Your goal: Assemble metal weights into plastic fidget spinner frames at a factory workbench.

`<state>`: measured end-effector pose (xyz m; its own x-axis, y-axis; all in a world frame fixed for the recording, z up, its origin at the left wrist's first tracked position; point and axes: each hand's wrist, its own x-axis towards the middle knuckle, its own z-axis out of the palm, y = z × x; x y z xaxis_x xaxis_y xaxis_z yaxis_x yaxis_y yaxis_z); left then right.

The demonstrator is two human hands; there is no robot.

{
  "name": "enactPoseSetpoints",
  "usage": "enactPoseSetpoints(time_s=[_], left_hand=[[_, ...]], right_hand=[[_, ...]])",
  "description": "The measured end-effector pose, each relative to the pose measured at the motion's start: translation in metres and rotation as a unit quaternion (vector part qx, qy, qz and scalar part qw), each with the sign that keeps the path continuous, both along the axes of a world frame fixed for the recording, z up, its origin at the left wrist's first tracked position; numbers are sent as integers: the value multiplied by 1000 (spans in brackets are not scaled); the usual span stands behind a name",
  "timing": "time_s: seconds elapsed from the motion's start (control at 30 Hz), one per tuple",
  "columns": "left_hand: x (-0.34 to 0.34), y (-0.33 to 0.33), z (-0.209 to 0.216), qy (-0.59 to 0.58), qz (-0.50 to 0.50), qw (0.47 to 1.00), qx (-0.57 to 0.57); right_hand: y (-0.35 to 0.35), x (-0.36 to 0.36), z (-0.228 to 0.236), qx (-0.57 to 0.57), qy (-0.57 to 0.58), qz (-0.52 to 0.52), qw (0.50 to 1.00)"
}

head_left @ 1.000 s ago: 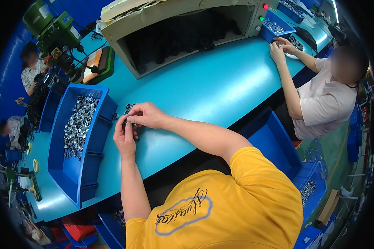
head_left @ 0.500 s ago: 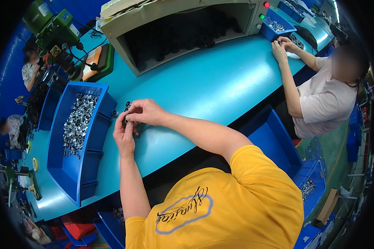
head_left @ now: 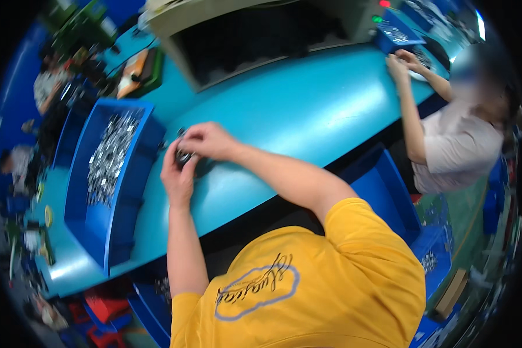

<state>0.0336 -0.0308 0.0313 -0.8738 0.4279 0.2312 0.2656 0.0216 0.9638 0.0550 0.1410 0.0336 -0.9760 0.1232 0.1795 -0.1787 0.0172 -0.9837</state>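
Observation:
My left hand [head_left: 177, 181] is closed around a small dark round part [head_left: 183, 156], its fine detail blurred. From above and the right, my right hand [head_left: 210, 141] reaches onto the same part, fingertips pinched at its upper side. Both hands are over the turquoise table [head_left: 284, 110], just right of a long blue bin [head_left: 127, 203]. Many small shiny metal pieces [head_left: 111, 159] are heaped in that bin. A few small dark parts [head_left: 181, 132] lie on the table just beyond my fingers, partly hidden by them.
A large beige box-like machine [head_left: 185, 64] with a dark opening stands at the back. On the right, a co-worker [head_left: 458, 145] handles something small near another blue bin [head_left: 397, 37]. An unfilled-looking blue bin [head_left: 383, 191] is below the table edge.
The whole view has shifted slightly and blurred. My fingers have parted a little around the dark part, so more of it shows; both hands stay together at it.

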Motion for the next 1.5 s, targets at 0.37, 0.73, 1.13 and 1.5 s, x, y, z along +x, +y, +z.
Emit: enactPoseSetpoints(time_s=[0.37,0.73,1.13,1.5], left_hand=[[3,3,-5,-17,-45,995,85],[-10,3,-13,-10,-16,998,67],[-6,-1,-9,0,-23,998,55],[-1,-1,-7,-26,-37,990,131]], right_hand=[[5,9,8,-82,-48,57,994],[3,9,7,-66,-37,38,996],[-1,-1,-7,-86,-21,42,995],[2,-2,-1,-114,-73,85,987]])
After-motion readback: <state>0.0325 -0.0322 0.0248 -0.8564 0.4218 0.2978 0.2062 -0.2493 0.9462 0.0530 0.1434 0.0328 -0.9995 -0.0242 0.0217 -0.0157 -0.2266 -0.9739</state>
